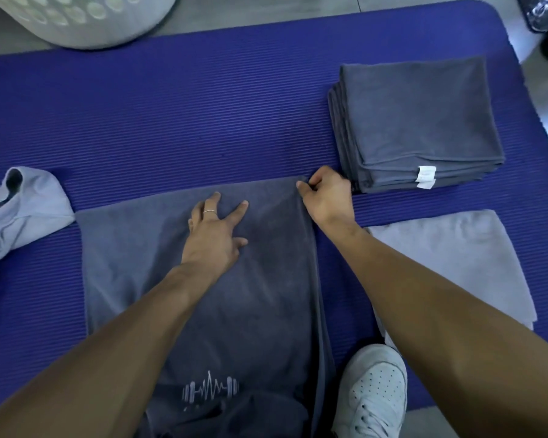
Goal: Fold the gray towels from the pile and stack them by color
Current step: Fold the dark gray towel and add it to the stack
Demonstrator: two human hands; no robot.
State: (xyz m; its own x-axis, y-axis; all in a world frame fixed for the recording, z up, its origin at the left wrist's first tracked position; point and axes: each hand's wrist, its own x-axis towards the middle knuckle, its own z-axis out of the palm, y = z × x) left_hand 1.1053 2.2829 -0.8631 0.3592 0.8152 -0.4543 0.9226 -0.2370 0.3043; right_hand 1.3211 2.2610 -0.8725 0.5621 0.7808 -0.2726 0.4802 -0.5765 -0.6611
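The place looked like a home, or perhaps a home exercise corner, used for laundry on the floor. A ribbed purple exercise mat [171, 115] lay over gray floor tiles [266, 14], and a pale plastic laundry basket [86, 17] with oval holes stood at its far edge. Household linen was sorted on the mat: a neat stack of dark gray folded towels [418, 121], a light gray folded towel [456, 257] and a loose heap of light gray cloth [16, 216]. A white sneaker [374, 390] rested on the mat, and the person's dark garment bore a barbell print [211, 390], which suited a casual domestic or workout setting.
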